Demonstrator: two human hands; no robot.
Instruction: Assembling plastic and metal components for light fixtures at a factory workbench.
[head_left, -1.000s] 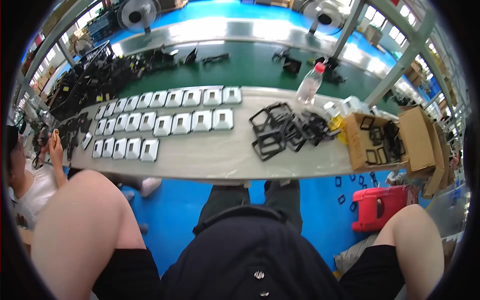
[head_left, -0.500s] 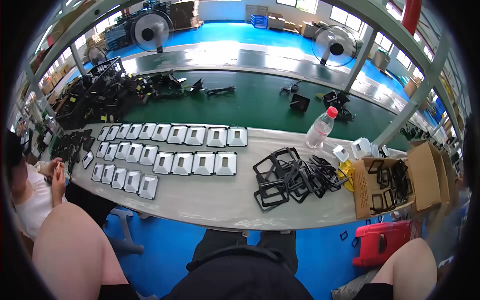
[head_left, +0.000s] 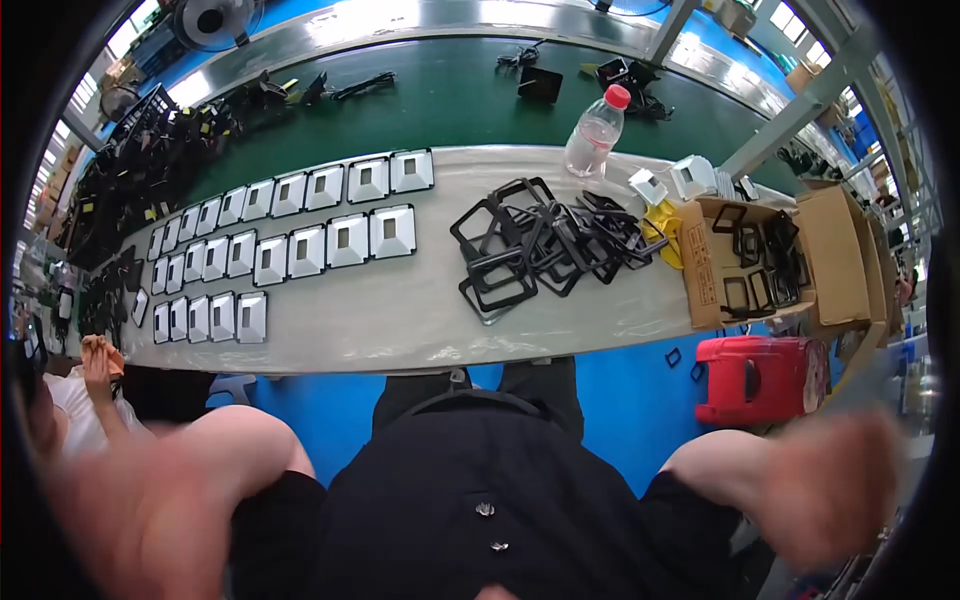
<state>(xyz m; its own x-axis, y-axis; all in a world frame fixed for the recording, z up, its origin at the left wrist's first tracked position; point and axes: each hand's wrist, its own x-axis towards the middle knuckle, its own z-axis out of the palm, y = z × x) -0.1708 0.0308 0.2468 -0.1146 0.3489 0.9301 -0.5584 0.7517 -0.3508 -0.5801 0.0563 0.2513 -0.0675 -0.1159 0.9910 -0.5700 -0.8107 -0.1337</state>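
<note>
My left hand and forearm [head_left: 140, 510] are a smeared shape at the lower left, off the table, with the fingers not distinguishable. At the lower right my right hand [head_left: 835, 490] is equally blurred, below the red case. Neither hand visibly touches anything. On the grey table [head_left: 370, 310], three rows of silver-white tapered rectangular pieces with black rims [head_left: 390, 232] lie to the left, each with a small rectangular window. A loose pile of black rectangular frames [head_left: 560, 235] is right of the middle. More black frames lie inside an open cardboard box [head_left: 703, 270] at the right.
A clear bottle with a red cap [head_left: 593, 135] stands at the table's far edge. White pieces [head_left: 693, 178] and a yellow item [head_left: 663, 230] lie beside the box. Beyond is a green surface [head_left: 440, 95] bearing dark lamps and cables. A red case [head_left: 760, 380] is on the floor; a co-worker's hand [head_left: 98, 375] is at left.
The view has tilted down and shifted right. Both my arms have moved further into view and are blurred by motion. The co-worker now has an orange cloth-like thing at hand. Table items appear unmoved.
</note>
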